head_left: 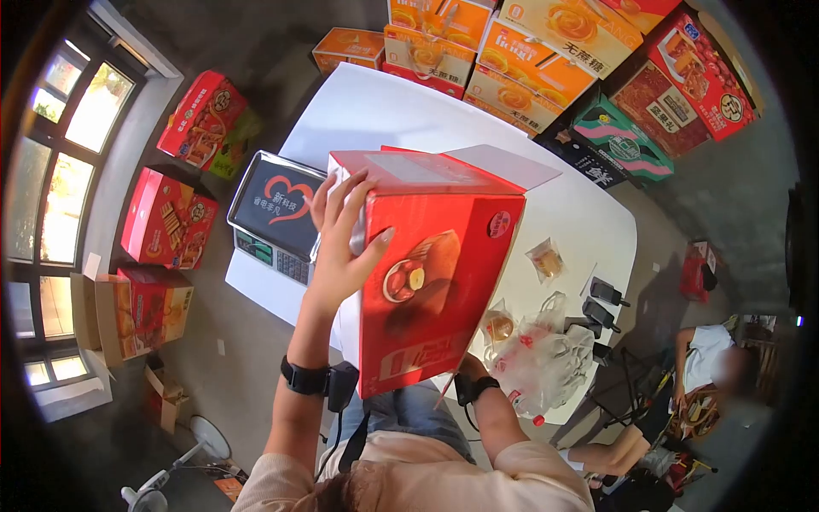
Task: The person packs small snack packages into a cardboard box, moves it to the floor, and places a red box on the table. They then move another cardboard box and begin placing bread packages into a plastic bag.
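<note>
A large red cardboard gift box [435, 282] with a food picture on its face stands tilted at the near edge of the white table. My left hand [345, 235] grips its upper left edge, fingers bent over the edge and thumb on the red face. A flap [503, 164] sticks out at the box's far side. Low on the right, my right hand [471, 369] is mostly hidden behind the box; its fingers do not show. Left of the box lies a weighing scale [277, 205], its flat pan printed with a heart and Chinese characters.
On the white table [589, 230] lie a small packaged food [544, 258], clear plastic bags [550, 358], a bottle with a red cap [537, 420] and black adapters [604, 303]. Orange cartons [512, 77] are stacked behind. Red boxes [175, 218] stand left; a person [712, 367] sits right.
</note>
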Tool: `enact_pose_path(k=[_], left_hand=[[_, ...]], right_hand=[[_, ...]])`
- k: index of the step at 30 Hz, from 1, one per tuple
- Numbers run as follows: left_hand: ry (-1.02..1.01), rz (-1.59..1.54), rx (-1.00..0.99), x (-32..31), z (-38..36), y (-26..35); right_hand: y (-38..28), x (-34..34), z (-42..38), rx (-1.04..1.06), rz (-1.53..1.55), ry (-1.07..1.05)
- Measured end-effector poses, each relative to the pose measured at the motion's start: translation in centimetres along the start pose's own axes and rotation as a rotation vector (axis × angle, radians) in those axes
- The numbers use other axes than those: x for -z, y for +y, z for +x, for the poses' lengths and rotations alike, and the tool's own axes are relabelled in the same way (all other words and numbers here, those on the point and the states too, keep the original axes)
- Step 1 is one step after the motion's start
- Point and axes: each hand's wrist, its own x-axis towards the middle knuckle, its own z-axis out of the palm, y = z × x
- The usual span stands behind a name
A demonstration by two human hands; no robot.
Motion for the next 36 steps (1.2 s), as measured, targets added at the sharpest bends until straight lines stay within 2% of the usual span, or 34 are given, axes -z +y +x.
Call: enact_pose_path(k=[7, 15, 21, 23, 28, 36], left_hand=[[0.031, 0.008, -0.134, -2.7, 3.4, 1.0], [0.072, -0.033, -0.197, -2.9, 5.6, 1.8], [0.045, 0.104, -0.194, -2.5, 5.3, 1.8], [0.051, 0.055, -0.17, -2.5, 5.5, 0.9], [0.072, 0.02, -0.173, -0.5, 5.5, 0.7], [0.165, 0.175, -0.262, 2.8, 4.7, 4.9]], right_hand=[[-0.2, -0.6, 0.5, 0.027, 0.005, -0.001], [-1.2, -2.2, 2.0, 0.001, -0.04, -0.047], [-1.1, -2.9, 1.9, -0.01, -0.07, -0.061], [-1.1, -3.0, 1.7, -0.012, -0.077, -0.065], [-1.4, -4.1, 2.0, -0.011, -0.117, -0.091], [-2.3, -8.0, 2.8, 0.024, -0.222, -0.155]])
